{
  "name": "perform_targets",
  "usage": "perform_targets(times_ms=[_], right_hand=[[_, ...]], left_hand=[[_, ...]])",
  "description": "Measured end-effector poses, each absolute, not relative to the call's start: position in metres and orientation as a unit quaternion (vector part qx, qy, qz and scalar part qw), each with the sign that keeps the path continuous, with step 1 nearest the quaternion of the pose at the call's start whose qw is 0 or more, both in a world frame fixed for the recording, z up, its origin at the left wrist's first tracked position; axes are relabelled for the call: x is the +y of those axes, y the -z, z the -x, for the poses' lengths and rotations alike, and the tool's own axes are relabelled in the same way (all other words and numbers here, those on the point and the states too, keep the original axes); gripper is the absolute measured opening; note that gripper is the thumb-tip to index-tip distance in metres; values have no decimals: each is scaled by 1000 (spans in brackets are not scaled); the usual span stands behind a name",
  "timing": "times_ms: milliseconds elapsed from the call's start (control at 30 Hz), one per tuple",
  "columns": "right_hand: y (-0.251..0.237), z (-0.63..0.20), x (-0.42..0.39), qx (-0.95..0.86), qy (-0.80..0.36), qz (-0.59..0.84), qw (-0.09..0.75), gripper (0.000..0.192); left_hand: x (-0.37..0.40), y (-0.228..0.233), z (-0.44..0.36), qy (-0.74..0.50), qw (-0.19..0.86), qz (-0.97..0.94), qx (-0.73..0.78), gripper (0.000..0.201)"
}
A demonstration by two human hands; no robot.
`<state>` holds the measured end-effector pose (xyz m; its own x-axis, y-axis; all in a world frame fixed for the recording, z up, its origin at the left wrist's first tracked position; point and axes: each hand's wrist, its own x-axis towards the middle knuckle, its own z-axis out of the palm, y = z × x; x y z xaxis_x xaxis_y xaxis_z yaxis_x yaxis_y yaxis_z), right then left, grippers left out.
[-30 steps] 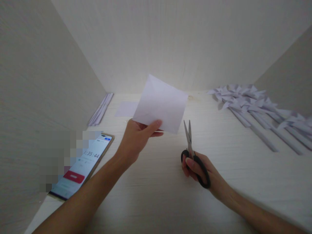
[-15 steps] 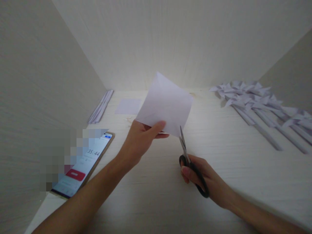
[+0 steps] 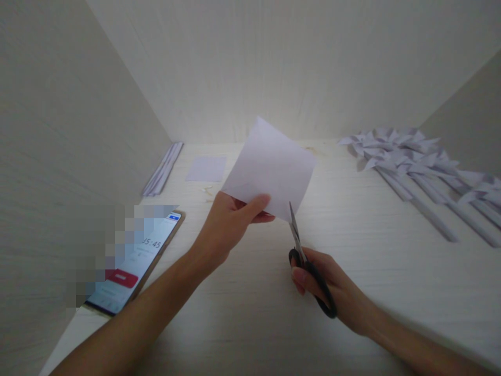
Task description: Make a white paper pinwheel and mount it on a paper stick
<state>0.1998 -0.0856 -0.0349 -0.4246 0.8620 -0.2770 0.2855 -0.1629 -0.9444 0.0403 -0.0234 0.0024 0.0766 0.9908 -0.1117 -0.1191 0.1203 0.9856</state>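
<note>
A square sheet of white paper (image 3: 272, 164) is held up above the table, one corner pointing away from me. My left hand (image 3: 230, 224) pinches its near left edge, thumb on top and fingers underneath. Black-handled scissors (image 3: 323, 290) are in my right hand (image 3: 332, 282), with my fingers in the loops. One blade lies over the sheet's near right corner, and the paper sits between the blades. How far any cut runs in is too fine to make out.
Several paper pinwheels on rolled sticks (image 3: 410, 162) lie at the right. A bundle of paper sticks (image 3: 163, 169) and a flat paper square (image 3: 206, 168) are at the back left. Nearer stands a phone (image 3: 144, 261) with a timer, against the left wall (image 3: 78, 130).
The sheet and my left hand have shifted slightly to the right, bringing the paper's corner a little deeper between the scissor blades. My right hand stays nearly in place.
</note>
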Motion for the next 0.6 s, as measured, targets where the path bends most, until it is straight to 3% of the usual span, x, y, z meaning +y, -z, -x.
perform_targets(times_ms=[600], right_hand=[[34,-198,-84,-602,-588,486,236,35]], left_hand=[[-24,-5,-41,-477,573,-452,490,26]])
